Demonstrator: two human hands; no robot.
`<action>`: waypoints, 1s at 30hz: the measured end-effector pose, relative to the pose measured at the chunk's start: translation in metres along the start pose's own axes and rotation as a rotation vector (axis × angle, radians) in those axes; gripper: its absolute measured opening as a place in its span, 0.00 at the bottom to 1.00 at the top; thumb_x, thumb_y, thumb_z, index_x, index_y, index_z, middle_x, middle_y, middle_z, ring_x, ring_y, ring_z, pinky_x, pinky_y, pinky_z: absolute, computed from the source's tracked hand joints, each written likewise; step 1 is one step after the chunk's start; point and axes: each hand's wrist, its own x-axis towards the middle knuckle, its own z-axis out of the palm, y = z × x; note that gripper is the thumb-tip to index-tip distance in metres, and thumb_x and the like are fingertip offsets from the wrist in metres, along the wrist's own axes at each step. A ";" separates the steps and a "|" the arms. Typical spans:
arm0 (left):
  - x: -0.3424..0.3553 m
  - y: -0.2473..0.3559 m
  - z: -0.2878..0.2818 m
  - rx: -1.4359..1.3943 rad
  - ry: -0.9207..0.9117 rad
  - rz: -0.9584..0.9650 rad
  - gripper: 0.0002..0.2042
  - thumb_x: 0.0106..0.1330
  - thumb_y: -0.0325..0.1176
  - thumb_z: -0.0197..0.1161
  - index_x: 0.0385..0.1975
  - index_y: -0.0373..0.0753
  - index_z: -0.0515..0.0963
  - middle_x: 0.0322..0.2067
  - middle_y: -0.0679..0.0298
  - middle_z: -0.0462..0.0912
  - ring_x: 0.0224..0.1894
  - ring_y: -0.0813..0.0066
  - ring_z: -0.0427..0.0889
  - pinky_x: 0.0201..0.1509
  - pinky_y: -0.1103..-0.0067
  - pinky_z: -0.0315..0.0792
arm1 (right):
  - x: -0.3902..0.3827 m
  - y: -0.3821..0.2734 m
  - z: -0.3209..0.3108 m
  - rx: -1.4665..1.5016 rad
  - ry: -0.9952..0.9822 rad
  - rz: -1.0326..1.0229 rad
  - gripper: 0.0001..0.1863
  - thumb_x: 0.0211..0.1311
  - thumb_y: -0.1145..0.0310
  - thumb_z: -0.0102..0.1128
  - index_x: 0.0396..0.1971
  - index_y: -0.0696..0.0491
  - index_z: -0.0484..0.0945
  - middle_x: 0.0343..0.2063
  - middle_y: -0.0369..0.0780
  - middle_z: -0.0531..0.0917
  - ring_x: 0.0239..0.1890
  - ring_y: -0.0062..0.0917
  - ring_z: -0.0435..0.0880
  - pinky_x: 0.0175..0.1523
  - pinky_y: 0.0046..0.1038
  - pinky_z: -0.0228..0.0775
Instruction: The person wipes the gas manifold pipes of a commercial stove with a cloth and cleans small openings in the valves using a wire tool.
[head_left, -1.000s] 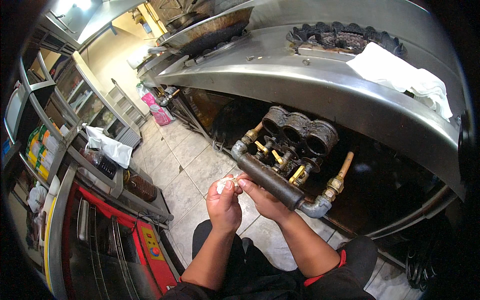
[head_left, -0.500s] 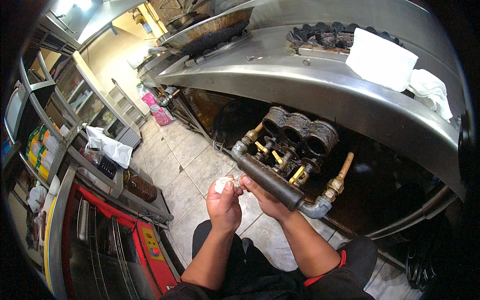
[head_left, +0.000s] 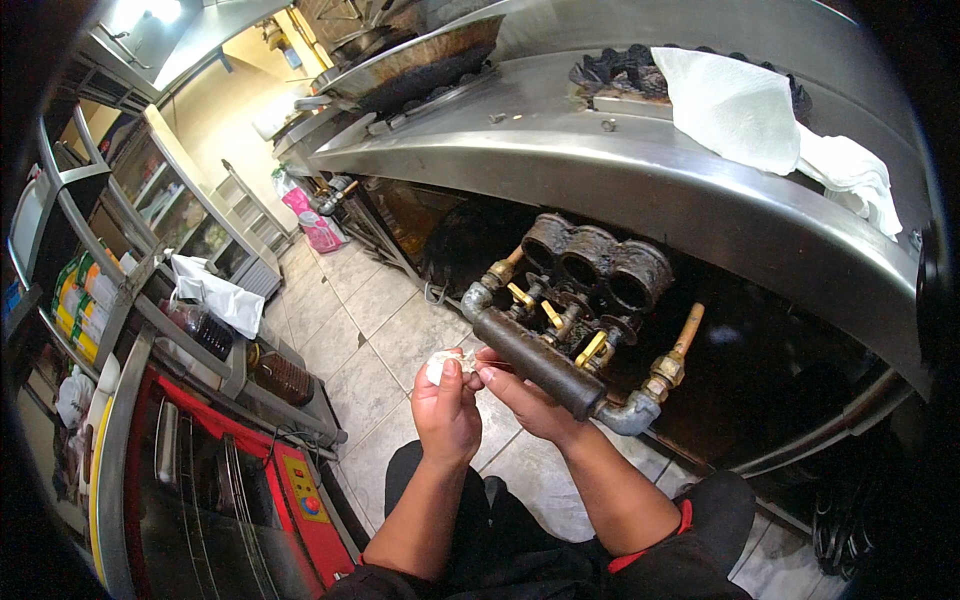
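Observation:
My left hand [head_left: 445,412] is closed, pinching a small crumpled piece of white paper towel [head_left: 437,367] between thumb and fingers. Right against it, my right hand [head_left: 525,403] is also closed, its thumb and finger pinching at the paper's edge. A thin reddish strand seems to show between the fingertips, too fine to name. Just beyond both hands lies a thick dark pipe [head_left: 537,363] with grey elbow fittings. Behind that pipe sit brass valves [head_left: 593,349] and a row of three sooty burner tubes [head_left: 600,262].
Above the burner tubes runs a steel stove counter [head_left: 480,150], with white paper towels [head_left: 735,110] at its right and a large wok [head_left: 430,65] at its far left. To my left stand a red-framed oven [head_left: 290,480] and metal shelving. Grey floor tiles [head_left: 385,340] lie below.
The loose sheet of paper towel on the counter has swung a little to the left. My fingers have shifted slightly on the crumpled piece; both arms stay almost where they were.

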 end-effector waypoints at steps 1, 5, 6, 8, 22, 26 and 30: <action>0.000 0.000 -0.001 0.013 -0.007 -0.004 0.11 0.69 0.33 0.56 0.44 0.33 0.74 0.31 0.64 0.78 0.31 0.78 0.76 0.40 0.81 0.72 | 0.001 -0.001 -0.002 0.035 -0.025 0.019 0.12 0.66 0.66 0.57 0.45 0.57 0.76 0.38 0.38 0.80 0.39 0.20 0.79 0.46 0.25 0.73; 0.000 0.000 -0.006 -0.007 -0.022 -0.016 0.10 0.69 0.32 0.56 0.45 0.33 0.74 0.30 0.64 0.78 0.31 0.78 0.76 0.40 0.81 0.72 | 0.002 0.014 -0.008 -0.403 0.038 -0.090 0.13 0.66 0.65 0.57 0.45 0.57 0.76 0.36 0.38 0.80 0.38 0.20 0.79 0.44 0.25 0.73; 0.000 0.000 -0.007 -0.036 -0.032 -0.022 0.10 0.69 0.32 0.56 0.44 0.33 0.74 0.30 0.64 0.78 0.31 0.78 0.76 0.39 0.81 0.72 | 0.004 0.021 -0.007 -0.399 0.040 -0.019 0.13 0.67 0.65 0.57 0.45 0.57 0.76 0.36 0.37 0.81 0.37 0.20 0.79 0.43 0.25 0.73; 0.002 0.001 -0.009 -0.021 -0.007 -0.017 0.10 0.69 0.32 0.56 0.44 0.34 0.74 0.30 0.64 0.78 0.31 0.78 0.76 0.40 0.81 0.71 | 0.001 0.030 -0.007 -0.162 0.101 0.080 0.13 0.67 0.65 0.56 0.45 0.57 0.76 0.35 0.37 0.81 0.36 0.20 0.79 0.43 0.25 0.73; 0.003 0.001 -0.008 0.189 0.064 0.054 0.10 0.67 0.34 0.60 0.41 0.35 0.75 0.30 0.67 0.78 0.31 0.81 0.74 0.39 0.83 0.69 | 0.002 0.041 -0.028 0.199 0.093 0.110 0.17 0.65 0.63 0.59 0.47 0.58 0.74 0.40 0.40 0.81 0.39 0.21 0.80 0.45 0.24 0.74; 0.004 0.001 -0.011 0.275 0.063 0.099 0.10 0.67 0.34 0.60 0.40 0.34 0.76 0.30 0.68 0.77 0.30 0.82 0.73 0.38 0.84 0.68 | -0.001 0.035 -0.057 0.743 0.127 0.116 0.18 0.60 0.66 0.62 0.47 0.60 0.74 0.43 0.43 0.81 0.42 0.25 0.82 0.48 0.25 0.75; 0.003 0.003 -0.010 0.402 0.084 0.167 0.09 0.68 0.33 0.58 0.40 0.33 0.75 0.30 0.67 0.77 0.30 0.82 0.73 0.38 0.83 0.68 | 0.006 0.026 -0.099 -0.149 0.367 0.445 0.12 0.59 0.72 0.59 0.42 0.58 0.76 0.38 0.41 0.82 0.39 0.28 0.81 0.47 0.28 0.74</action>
